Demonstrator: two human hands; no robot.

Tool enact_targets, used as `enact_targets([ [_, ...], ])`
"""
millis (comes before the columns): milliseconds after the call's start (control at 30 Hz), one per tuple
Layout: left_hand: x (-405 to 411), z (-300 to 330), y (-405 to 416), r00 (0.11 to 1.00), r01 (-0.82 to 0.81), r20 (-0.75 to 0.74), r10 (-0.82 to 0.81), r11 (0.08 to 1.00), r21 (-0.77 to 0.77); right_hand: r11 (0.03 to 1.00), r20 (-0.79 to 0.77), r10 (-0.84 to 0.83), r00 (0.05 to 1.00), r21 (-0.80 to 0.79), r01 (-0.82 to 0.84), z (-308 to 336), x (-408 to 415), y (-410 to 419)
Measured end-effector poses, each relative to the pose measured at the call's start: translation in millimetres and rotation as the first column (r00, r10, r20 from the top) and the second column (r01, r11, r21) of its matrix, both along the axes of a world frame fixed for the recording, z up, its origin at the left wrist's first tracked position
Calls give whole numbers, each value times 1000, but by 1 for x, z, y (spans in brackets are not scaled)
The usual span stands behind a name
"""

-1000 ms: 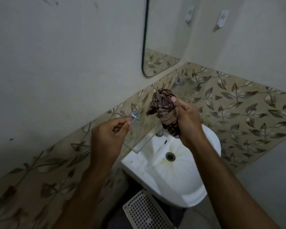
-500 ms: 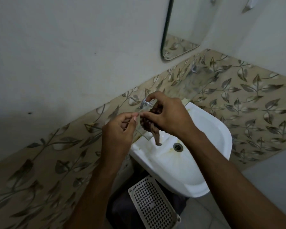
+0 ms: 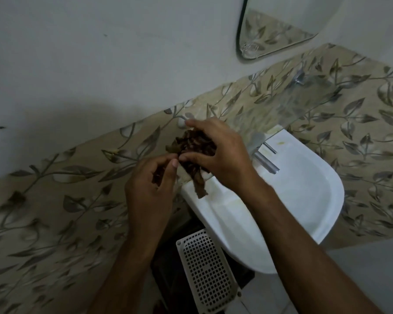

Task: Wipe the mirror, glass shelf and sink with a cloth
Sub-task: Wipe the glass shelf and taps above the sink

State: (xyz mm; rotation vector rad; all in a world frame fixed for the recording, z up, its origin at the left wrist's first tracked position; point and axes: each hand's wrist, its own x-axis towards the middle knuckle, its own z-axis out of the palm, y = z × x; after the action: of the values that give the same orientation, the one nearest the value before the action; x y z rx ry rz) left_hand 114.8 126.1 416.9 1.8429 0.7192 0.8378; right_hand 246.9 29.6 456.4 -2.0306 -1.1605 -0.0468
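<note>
A dark brown patterned cloth (image 3: 192,143) is bunched at the near end of the glass shelf (image 3: 288,107). My right hand (image 3: 222,152) lies over it, fingers gripping the bundle, and a strip of cloth hangs down over the sink's corner. My left hand (image 3: 150,184) is just below and left, thumb and fingers pinched on an edge of the same cloth. The white sink (image 3: 304,200) sits under the shelf, with a chrome tap (image 3: 267,163) at its back. The mirror (image 3: 272,35) hangs on the wall at upper right.
A white perforated plastic basket (image 3: 209,275) stands on the floor under the sink's near side. Leaf-patterned tiles (image 3: 66,200) cover the lower wall on both sides of the corner. A chrome shelf bracket (image 3: 300,77) holds the shelf's far end.
The view has swung down and left, so the mirror sits higher right. My right hand brought the cloth down from mid-air onto the shelf's near end, and my left hand now pinches the cloth.
</note>
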Motion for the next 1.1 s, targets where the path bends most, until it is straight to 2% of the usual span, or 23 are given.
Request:
enact_targets([
  [67, 0, -5, -2, 999, -31, 4, 32, 998, -47, 996, -38, 33, 999, -80, -36, -15, 0, 2],
  [167, 2, -9, -5, 999, -33, 3, 33, 997, -71, 989, 133, -17, 991, -142, 36, -29, -8, 6],
  [300, 6, -10, -12, 999, -32, 33, 36, 994, -104, 993, 160, 19, 987, -118, 0, -39, -10, 13],
  [367, 8, -9, -15, 998, -46, 34, 48, 997, -66, 994, 169, 39, 985, -106, -21, -42, 6, 5],
  [467, 10, -7, -16, 998, -53, 16, 53, 998, 28, 988, 217, -69, 974, -123, 98, -37, 40, -7],
  [533, 12, -6, -16, 999, -44, 3, 43, 999, 31, 981, 259, -90, 962, -141, 130, -35, 45, -7],
  [700, 15, -7, -19, 998, -54, -24, 54, 999, -6, 979, 249, 154, 956, -172, -113, -45, 12, -10],
  [767, 13, -5, -20, 998, -58, -32, 58, 998, 10, 988, 251, 109, 962, -131, -77, -46, 22, -19],
  [833, 10, -3, -19, 998, -43, -46, 44, 998, 37, 995, 264, -11, 964, -88, 35, -44, 37, -27],
  [933, 8, -2, -19, 999, -19, -39, 22, 997, 68, 985, 260, -89, 962, -118, 123, -41, 27, -26],
  [1100, 9, -1, -22, 1000, -15, -12, 16, 996, 85, 978, 234, 201, 951, -98, -183, -48, 1, -46],
])
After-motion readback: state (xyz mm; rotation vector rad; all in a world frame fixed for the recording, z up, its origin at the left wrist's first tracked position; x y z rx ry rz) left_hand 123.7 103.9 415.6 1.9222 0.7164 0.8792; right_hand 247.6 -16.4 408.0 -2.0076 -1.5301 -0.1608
